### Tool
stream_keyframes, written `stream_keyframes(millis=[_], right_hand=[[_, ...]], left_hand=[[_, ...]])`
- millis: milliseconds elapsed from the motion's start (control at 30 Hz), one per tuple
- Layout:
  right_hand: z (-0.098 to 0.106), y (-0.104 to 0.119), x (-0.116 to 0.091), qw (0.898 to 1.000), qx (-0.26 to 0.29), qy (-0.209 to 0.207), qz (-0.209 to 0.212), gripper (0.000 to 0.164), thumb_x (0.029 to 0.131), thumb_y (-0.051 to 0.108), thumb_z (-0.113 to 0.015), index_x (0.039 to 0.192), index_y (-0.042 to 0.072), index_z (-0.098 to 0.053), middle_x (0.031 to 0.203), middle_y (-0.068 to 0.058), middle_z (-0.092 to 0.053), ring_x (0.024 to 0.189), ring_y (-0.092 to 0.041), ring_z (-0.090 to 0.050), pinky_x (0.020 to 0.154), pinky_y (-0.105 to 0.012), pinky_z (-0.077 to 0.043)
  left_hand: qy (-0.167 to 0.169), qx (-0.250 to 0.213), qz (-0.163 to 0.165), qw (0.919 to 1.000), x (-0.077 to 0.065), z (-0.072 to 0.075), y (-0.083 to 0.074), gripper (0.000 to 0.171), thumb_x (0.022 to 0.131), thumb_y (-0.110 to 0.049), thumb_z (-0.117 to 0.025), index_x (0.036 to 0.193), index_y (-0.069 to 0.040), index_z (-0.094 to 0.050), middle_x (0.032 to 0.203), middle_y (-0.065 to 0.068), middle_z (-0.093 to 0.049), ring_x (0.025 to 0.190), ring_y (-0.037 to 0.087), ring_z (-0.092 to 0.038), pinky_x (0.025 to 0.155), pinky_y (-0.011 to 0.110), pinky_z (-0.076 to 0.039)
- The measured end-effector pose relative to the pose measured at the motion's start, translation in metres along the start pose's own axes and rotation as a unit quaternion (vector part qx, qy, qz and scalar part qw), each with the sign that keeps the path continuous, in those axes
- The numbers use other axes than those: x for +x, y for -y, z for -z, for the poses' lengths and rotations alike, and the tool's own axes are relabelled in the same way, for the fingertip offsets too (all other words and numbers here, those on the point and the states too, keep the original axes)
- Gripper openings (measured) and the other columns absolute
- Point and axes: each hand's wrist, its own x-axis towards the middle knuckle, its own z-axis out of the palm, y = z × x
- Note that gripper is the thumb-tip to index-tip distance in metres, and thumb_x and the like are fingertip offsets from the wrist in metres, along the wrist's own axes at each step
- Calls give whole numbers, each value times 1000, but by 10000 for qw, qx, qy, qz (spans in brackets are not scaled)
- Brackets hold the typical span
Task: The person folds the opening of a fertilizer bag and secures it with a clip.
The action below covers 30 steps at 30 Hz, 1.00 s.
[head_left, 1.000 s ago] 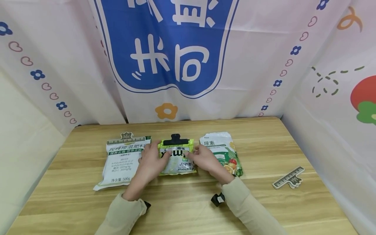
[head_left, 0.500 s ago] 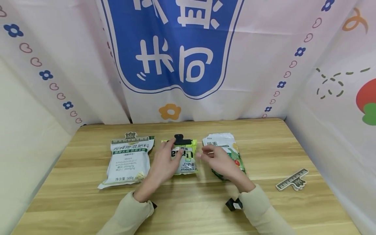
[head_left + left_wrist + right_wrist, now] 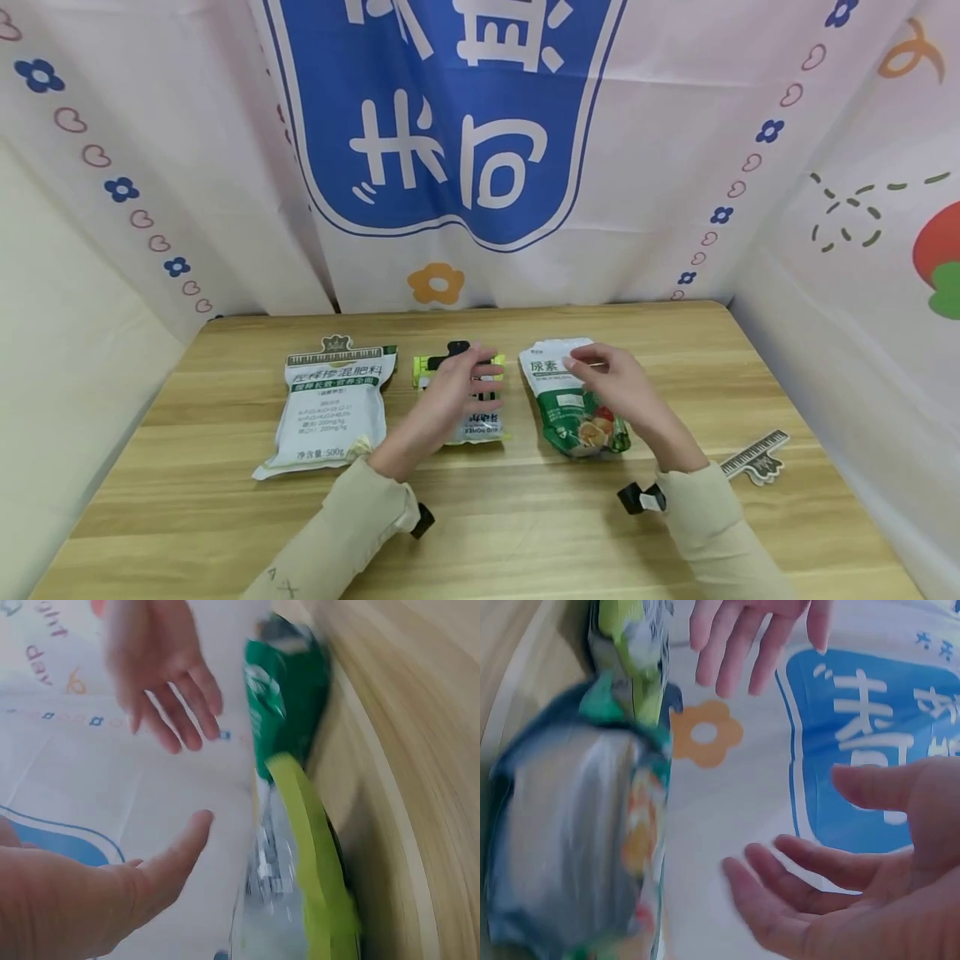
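My left hand [image 3: 452, 386] hovers over the small yellow-green bag [image 3: 477, 430], fingers apart and holding nothing. A black clip [image 3: 457, 348] sits on that bag's top edge, partly hidden by the hand. Above the white and green fertilizer bag [image 3: 558, 392] is my right hand [image 3: 626, 387], its fingers loosely bent around nothing. No clip shows on this bag. In the right wrist view the right hand [image 3: 840, 877] stands apart from the bag [image 3: 570, 832], thumb and fingers spread. The left wrist view shows the left thumb [image 3: 176, 859] extended beside the yellow-green bag [image 3: 319, 870].
A larger white fertilizer bag [image 3: 330, 417] lies at the left, a piano-keyboard clip [image 3: 337, 354] across its top. Another piano-keyboard clip [image 3: 757, 458] lies loose on the wooden table [image 3: 525, 533] at the right. A printed cloth [image 3: 360, 275] hangs behind the table.
Both hands have let go of the yellow-green bag. The right hand has moved right, over the white and green bag; the left has lifted and shifted slightly right.
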Motion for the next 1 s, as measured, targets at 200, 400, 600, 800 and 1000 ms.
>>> stream_keyframes(millis=[200, 400, 600, 800, 1000], right_hand=[[19, -12, -3, 9986, 161, -508, -20, 47, 109, 33, -58, 141, -1, -60, 131, -24, -65, 116, -37, -63, 93, -35, -60], [29, -27, -2, 9978, 119, -523, -385, 55, 110, 34, -56, 148, -5, -51, 142, -26, -58, 126, -37, -59, 103, -42, -57], [34, -41, -1, 9924, -326, -279, -1150, 68, 109, 41, -56, 152, -9, -41, 151, -34, -48, 135, -45, -54, 110, -58, -49], [35, -56, 3, 9904, -71, -51, -1379, 69, 109, 35, -56, 150, -17, -37, 127, -29, -59, 102, -28, -64, 93, -42, -61], [35, -67, 11, 9867, 557, 85, -1525, 64, 109, 31, -57, 147, -18, -41, 117, -18, -64, 91, -16, -67, 82, -30, -65]], left_hand=[[351, -595, 421, 9967, 12, -15, 4, 62, 116, -38, -30, 164, -1, -19, 161, 33, -39, 147, 50, -45, 116, 59, -47], [373, -656, 546, 9956, 20, -31, 14, 71, 113, -41, -44, 165, 0, -19, 163, 33, -33, 150, 51, -39, 117, 62, -45], [348, -402, 762, 9957, 26, -50, 23, 61, 112, -35, -46, 158, 3, -34, 160, 26, -43, 146, 46, -46, 115, 60, -48], [323, -536, 883, 9941, 33, -68, 28, 45, 111, -26, -45, 146, 1, -54, 135, 16, -70, 112, 23, -71, 101, 48, -60], [-136, -648, 1117, 9915, 41, -77, 29, 48, 108, -24, -53, 146, 4, -50, 132, 15, -71, 110, 24, -75, 94, 39, -63]])
